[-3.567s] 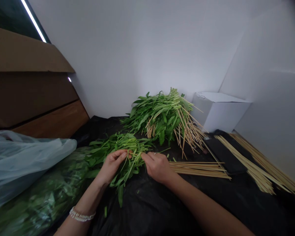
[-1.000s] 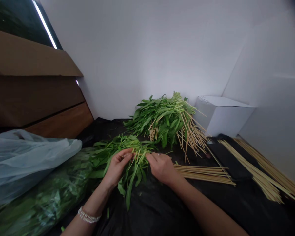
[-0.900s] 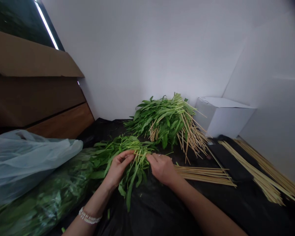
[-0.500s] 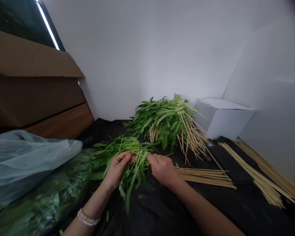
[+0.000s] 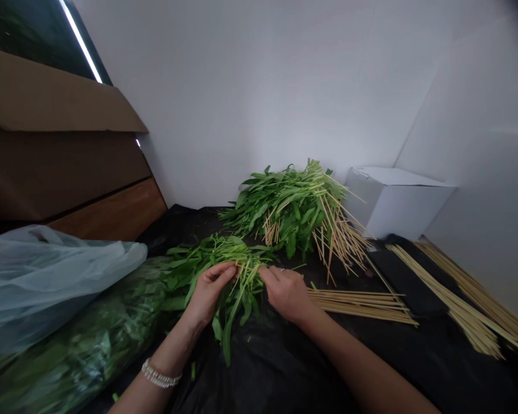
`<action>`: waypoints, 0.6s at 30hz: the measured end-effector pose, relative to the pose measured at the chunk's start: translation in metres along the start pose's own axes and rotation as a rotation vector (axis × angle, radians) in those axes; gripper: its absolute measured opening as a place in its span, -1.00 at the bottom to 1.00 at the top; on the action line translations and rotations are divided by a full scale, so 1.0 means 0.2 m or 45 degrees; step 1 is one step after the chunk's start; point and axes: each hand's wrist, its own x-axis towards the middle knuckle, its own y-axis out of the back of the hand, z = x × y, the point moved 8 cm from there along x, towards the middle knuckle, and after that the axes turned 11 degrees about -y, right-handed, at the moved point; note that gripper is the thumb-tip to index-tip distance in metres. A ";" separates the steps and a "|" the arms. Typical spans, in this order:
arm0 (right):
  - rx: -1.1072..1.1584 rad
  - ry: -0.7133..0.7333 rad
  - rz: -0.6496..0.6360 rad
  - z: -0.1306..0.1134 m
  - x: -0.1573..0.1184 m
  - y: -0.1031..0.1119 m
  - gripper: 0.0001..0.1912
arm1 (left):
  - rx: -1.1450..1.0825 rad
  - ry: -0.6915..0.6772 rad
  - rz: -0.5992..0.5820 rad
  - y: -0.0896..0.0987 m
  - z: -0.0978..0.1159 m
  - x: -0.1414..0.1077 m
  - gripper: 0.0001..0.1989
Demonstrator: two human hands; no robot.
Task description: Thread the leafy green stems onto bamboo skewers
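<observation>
My left hand [image 5: 212,289] and my right hand [image 5: 286,292] face each other over a loose pile of long-leaved greens [image 5: 190,270]. A short stretch of thin, tan bamboo skewer [image 5: 246,267] shows between them, lying across the green stems. My left thumb and fingers pinch one end of it. The fingers of my right hand are closed around the other end, and their tips are partly hidden. Several leafy stems [image 5: 229,328] hang down toward me between the hands.
Behind lies a heap of skewered greens [image 5: 285,195], sticks pointing right. Loose skewers [image 5: 362,305] lie right of my hand, more bundles [image 5: 449,299] farther right. A white box [image 5: 406,201] stands at the back. Left are bagged greens [image 5: 82,339], a plastic bag [image 5: 56,282] and a cardboard box [image 5: 60,98].
The view has shifted slightly. Both hands keep their pinch at nearly the same spot on the greens, with hardly any movement.
</observation>
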 end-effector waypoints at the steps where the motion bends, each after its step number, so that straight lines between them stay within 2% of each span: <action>1: -0.001 -0.001 0.000 0.00 0.00 0.00 -0.76 | 0.011 -0.009 -0.009 0.00 0.01 0.00 -0.64; 8: -0.003 0.008 -0.013 0.00 0.00 0.00 -0.78 | 0.036 -0.025 0.009 0.02 -0.01 0.01 -0.66; 18: -0.018 -0.004 -0.016 0.00 0.00 0.00 -0.78 | -0.083 0.043 0.049 0.02 -0.04 0.02 -0.65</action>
